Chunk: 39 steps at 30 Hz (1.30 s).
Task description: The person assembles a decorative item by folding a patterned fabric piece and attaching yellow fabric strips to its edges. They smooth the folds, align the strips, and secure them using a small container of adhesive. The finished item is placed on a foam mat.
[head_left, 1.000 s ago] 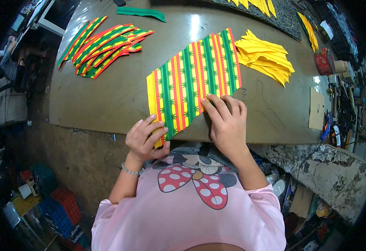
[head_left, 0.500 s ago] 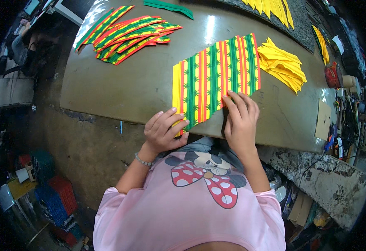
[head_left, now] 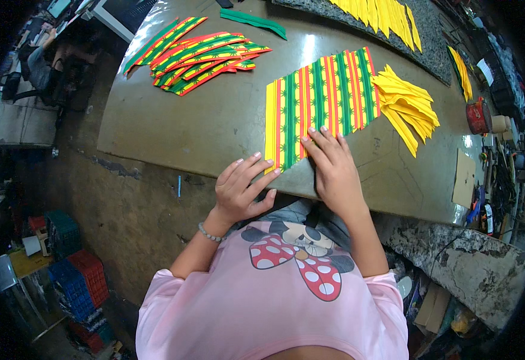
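A fan of overlapping pointed strips, striped green, yellow and red with dark leaf shapes, lies on the table in front of me. Its left edge is plain yellow. My right hand rests on the fan's near slanted edge, fingers stretched out and pressing flat. At the lower left corner, the fingertips of my left hand reach the yellow edge, the fingers extended and apart. Beside the fan's right edge lies a loose bundle of plain yellow strips, touching it or nearly so.
On the brown table, a pile of striped strips lies far left, near a green strip. A dark stone slab holds more yellow strips. A red round container stands right. Crates sit on the floor.
The striped fan has slid farther onto the table, away from me. My right hand has shifted along its near edge toward the left. Some yellow strips in the bundle now stick out nearer to me.
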### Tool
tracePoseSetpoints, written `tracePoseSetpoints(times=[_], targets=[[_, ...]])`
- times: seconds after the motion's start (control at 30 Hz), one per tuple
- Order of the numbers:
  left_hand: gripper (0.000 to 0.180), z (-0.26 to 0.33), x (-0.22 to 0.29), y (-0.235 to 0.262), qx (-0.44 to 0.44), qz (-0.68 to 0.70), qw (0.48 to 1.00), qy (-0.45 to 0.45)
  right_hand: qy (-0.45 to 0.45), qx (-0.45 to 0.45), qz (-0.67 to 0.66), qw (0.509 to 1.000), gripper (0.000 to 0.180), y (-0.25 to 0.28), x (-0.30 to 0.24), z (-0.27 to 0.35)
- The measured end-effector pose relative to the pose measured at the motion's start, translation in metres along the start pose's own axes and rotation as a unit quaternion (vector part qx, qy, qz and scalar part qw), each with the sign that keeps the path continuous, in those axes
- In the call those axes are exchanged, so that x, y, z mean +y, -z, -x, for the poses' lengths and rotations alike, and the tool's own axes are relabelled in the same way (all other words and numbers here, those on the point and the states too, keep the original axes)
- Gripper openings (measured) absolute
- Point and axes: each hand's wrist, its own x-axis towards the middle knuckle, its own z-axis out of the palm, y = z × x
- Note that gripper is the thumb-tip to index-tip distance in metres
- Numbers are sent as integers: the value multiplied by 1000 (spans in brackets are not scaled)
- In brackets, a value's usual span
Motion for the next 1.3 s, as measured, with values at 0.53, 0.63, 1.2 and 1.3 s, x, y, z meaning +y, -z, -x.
tracePoseSetpoints(times=[0.53,0.63,1.2,1.3], targets=[[19,-88,-62,53,71,110,977,169,5,35,8,999,47,7,-3,9],[21,-123,-104,54,69,26,988,138,51,82,67,993,50,12,-6,14],[32,-191,-182,52,-172,-93,970,142,32,44,-11,998,42,16,-2,12],[30,-193,-188,59,63,-108,974,187,13,81,-59,995,40,15,0,14]])
